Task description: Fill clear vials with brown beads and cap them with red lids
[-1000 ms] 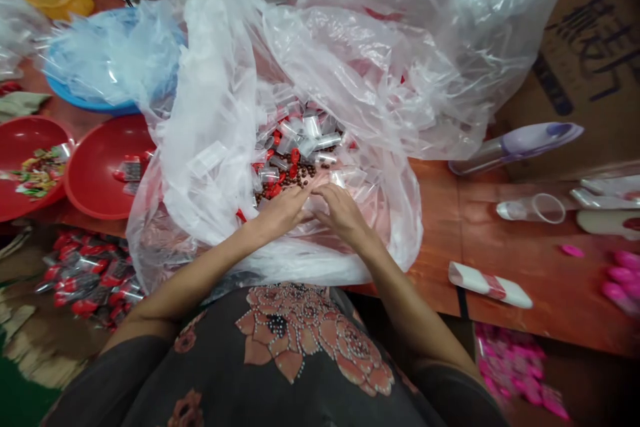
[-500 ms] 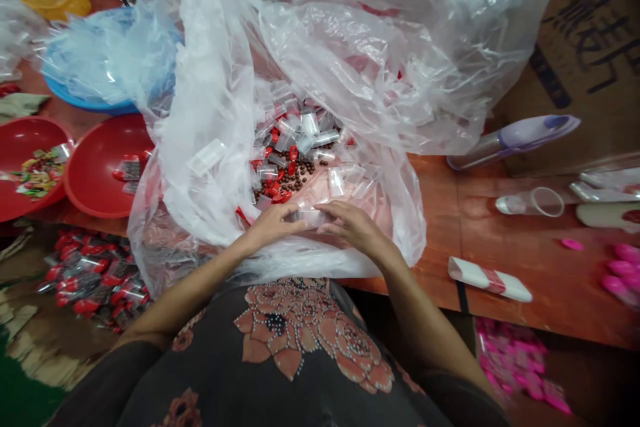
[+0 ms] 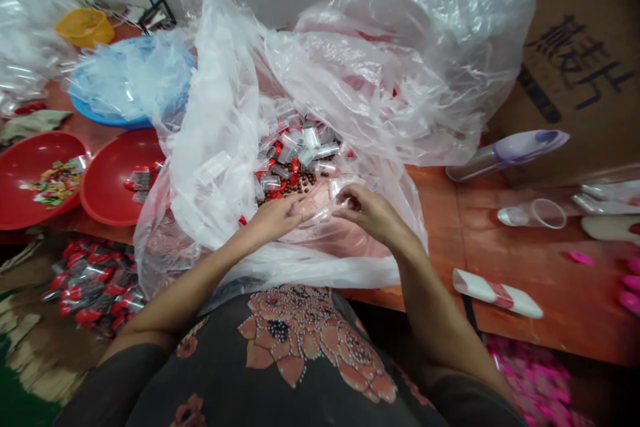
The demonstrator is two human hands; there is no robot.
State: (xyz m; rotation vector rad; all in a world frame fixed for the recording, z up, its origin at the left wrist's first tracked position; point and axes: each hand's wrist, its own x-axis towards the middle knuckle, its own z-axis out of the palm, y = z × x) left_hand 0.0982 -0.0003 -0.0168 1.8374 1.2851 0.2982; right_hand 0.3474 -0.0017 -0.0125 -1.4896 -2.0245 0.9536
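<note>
My left hand [image 3: 277, 219] is at the front of an open plastic bag [image 3: 220, 187], its thumb and fingers closed on a small clear plastic container [image 3: 321, 215]. My right hand [image 3: 369, 212] is to the right of it, fingers curled with a gap to the thumb and nothing visible between them. Its fingertips are beside another clear container [image 3: 344, 185] lying on the plastic. Just beyond, inside the bag, is a pile of clear containers [image 3: 311, 138], red caps [image 3: 295, 164] and small brown balls [image 3: 304, 180].
On the left stand two red bowls [image 3: 103, 203], a blue basin [image 3: 83, 105] of clear plastic and a yellow basket [image 3: 85, 28]. Red-capped packs [image 3: 95, 287] lie below. On the right are a purple-white sealer-like tool [image 3: 520, 148], a clear cup [image 3: 547, 213], a white sleeve [image 3: 497, 292] and a carton [image 3: 575, 67].
My hands have moved apart; the right one has drawn back to the right from the container between them. The camera view has tilted up slightly, lowering the scene.
</note>
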